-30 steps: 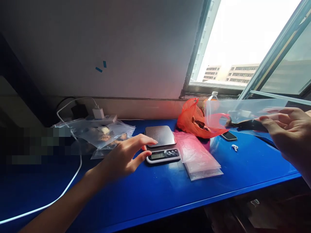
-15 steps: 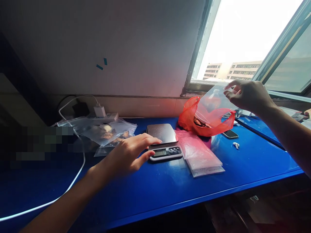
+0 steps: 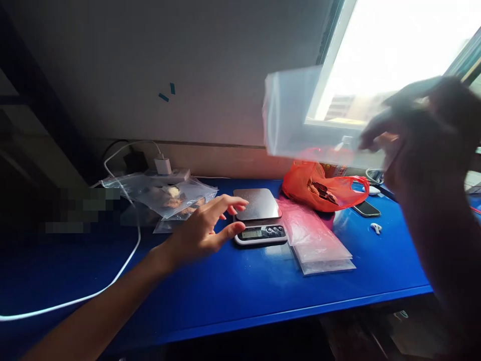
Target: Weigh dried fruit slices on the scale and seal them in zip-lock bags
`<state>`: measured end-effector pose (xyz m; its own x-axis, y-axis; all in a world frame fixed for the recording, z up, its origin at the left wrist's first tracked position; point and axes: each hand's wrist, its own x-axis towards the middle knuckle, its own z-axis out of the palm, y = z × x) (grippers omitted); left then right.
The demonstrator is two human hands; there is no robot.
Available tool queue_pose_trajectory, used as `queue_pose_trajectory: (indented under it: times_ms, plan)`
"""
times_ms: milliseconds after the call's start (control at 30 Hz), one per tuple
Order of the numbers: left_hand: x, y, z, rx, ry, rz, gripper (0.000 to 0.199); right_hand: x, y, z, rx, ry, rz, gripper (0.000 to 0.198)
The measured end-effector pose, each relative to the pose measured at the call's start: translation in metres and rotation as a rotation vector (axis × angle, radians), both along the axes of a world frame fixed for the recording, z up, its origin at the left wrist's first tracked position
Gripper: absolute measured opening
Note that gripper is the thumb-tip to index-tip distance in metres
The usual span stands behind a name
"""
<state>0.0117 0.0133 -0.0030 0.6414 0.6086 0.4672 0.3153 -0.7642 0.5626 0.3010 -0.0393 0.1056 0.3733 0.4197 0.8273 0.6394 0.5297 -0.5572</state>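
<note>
My left hand (image 3: pixel 206 228) hovers at the left edge of a kitchen scale (image 3: pixel 257 205), thumb and fingers apart, holding nothing. The scale has a steel plate and a dark display strip. High on the right, my right hand (image 3: pixel 421 120) is blurred but pinches the edge of a clear plastic bag (image 3: pixel 293 113), which stretches out to the left before the wall and window. Below it stands a red plastic carrier bag (image 3: pixel 340 200), open at the top, with dark brown dried pieces (image 3: pixel 319 189) inside. A stack of flat clear bags (image 3: pixel 319 245) lies beside the scale.
Filled clear zip bags (image 3: pixel 176 195) lie at the left beside a white charger (image 3: pixel 163 164) and its cable (image 3: pixel 128 273). A phone (image 3: pixel 366 208) and a white earbud (image 3: pixel 376 228) rest on the blue table (image 3: pixel 255 291) at the right. Behind is an open window (image 3: pixel 394 45).
My right hand has lifted the clear bag up from above the red bag and come nearer the camera. My left fingers have come slightly off the scale. The view has shifted a little.
</note>
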Motion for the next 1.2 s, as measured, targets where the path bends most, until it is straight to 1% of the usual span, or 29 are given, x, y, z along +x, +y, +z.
queue_pose_trajectory:
  times_ms: [33, 67, 100, 133, 167, 200, 300, 367, 433, 500, 600, 633, 700, 800, 867, 933, 1033, 1100, 1200]
  plan:
    - [-0.001, 0.001, 0.0, -0.079, -0.065, 0.05, 0.047, -0.014, 0.004, -0.015, 0.007, -0.001, 0.113, 0.009]
    - [-0.002, 0.003, 0.0, -0.157, -0.132, 0.092, 0.057, -0.026, 0.008, -0.031, -0.013, 0.031, 0.326, 0.012]
    - [-0.004, 0.006, 0.0, -0.229, -0.194, 0.124, 0.065, -0.037, 0.011, -0.046, -0.072, 0.077, 0.488, 0.014]
    - [-0.005, 0.009, 0.0, -0.294, -0.249, 0.15, 0.069, -0.045, 0.015, -0.06, -0.118, 0.116, 0.575, 0.015]
    - [-0.006, 0.012, -0.001, -0.35, -0.288, 0.173, 0.069, -0.051, 0.019, -0.073, -0.182, 0.152, 0.623, 0.015]
    - [-0.006, 0.015, -0.001, -0.4, -0.309, 0.194, 0.065, -0.054, 0.022, -0.084, -0.256, 0.172, 0.642, 0.015]
    - [-0.005, 0.021, -0.003, -0.486, -0.32, 0.234, 0.043, -0.052, 0.03, -0.107, -0.435, 0.207, 0.598, 0.015]
    - [-0.002, 0.023, -0.005, -0.495, -0.334, 0.23, 0.035, -0.047, 0.035, -0.115, -0.496, 0.267, 0.567, 0.017]
    - [0.001, 0.023, -0.007, -0.492, -0.384, 0.229, 0.033, -0.043, 0.039, -0.119, -0.543, 0.361, 0.577, 0.021]
    - [0.004, 0.022, -0.008, -0.509, -0.44, 0.232, 0.032, -0.041, 0.042, -0.119, -0.58, 0.451, 0.642, 0.025]
    - [0.006, 0.02, -0.008, -0.557, -0.513, 0.24, 0.029, -0.04, 0.041, -0.116, -0.571, 0.521, 0.768, 0.024]
    - [0.006, 0.02, -0.008, -0.564, -0.528, 0.236, 0.028, -0.04, 0.04, -0.115, -0.556, 0.527, 0.789, 0.023]
    - [0.005, 0.019, -0.008, -0.543, -0.537, 0.232, 0.025, -0.04, 0.039, -0.113, -0.525, 0.521, 0.773, 0.019]
    - [0.005, 0.016, -0.01, -0.435, -0.498, 0.233, 0.02, -0.04, 0.039, -0.113, -0.516, 0.509, 0.673, 0.017]
    - [0.007, 0.012, -0.011, -0.369, -0.466, 0.231, 0.019, -0.041, 0.04, -0.113, -0.554, 0.522, 0.628, 0.019]
    - [0.012, 0.005, -0.012, -0.337, -0.435, 0.215, 0.019, -0.042, 0.041, -0.112, -0.606, 0.547, 0.607, 0.02]
    - [0.02, -0.007, -0.013, -0.332, -0.399, 0.175, 0.019, -0.044, 0.042, -0.112, -0.642, 0.594, 0.59, 0.021]
    - [0.024, -0.013, -0.014, -0.352, -0.396, 0.161, 0.021, -0.045, 0.042, -0.113, -0.622, 0.625, 0.596, 0.018]
    - [0.025, -0.012, -0.017, -0.409, -0.433, 0.178, 0.023, -0.048, 0.043, -0.117, -0.559, 0.667, 0.63, 0.014]
